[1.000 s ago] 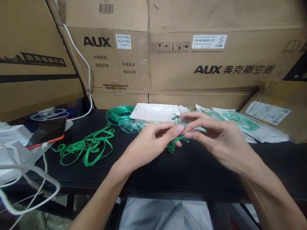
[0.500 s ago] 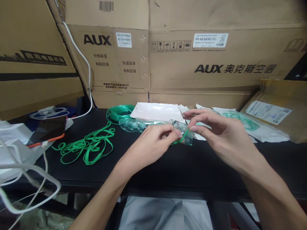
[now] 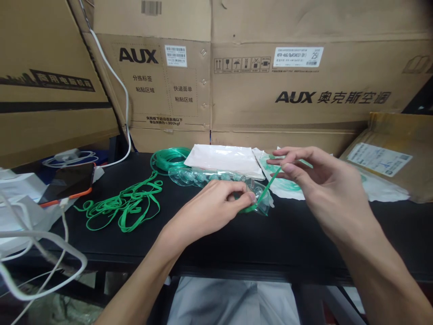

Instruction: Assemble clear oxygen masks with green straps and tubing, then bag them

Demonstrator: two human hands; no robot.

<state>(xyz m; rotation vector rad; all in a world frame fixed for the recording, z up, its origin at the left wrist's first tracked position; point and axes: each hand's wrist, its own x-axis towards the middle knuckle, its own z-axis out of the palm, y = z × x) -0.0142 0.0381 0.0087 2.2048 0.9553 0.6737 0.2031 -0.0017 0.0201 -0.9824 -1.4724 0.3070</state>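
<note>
A narrow green elastic strap (image 3: 269,185) stretches slantwise between my two hands. My left hand (image 3: 216,198) pinches its lower end between thumb and forefinger, just in front of a small clear plastic bag (image 3: 265,208). My right hand (image 3: 324,185), higher and to the right, grips the strap's upper end with thumb and forefinger, its other fingers partly extended. Behind my left hand, several clear mask-like plastic pieces (image 3: 189,177) lie in a row. Whether the left fingers also hold the bag is hidden.
Loose green straps (image 3: 126,207) lie tangled at the left, before coiled green tubing (image 3: 171,158). White packets (image 3: 223,158) sit at the back. An orange-edged phone (image 3: 69,183) and white cables (image 3: 76,257) crowd the left. Cardboard boxes (image 3: 243,104) wall off the rear.
My right hand has moved right and slightly up, drawing the green strap out longer. My left hand stays nearly in place, and the clear bag sits slightly lower.
</note>
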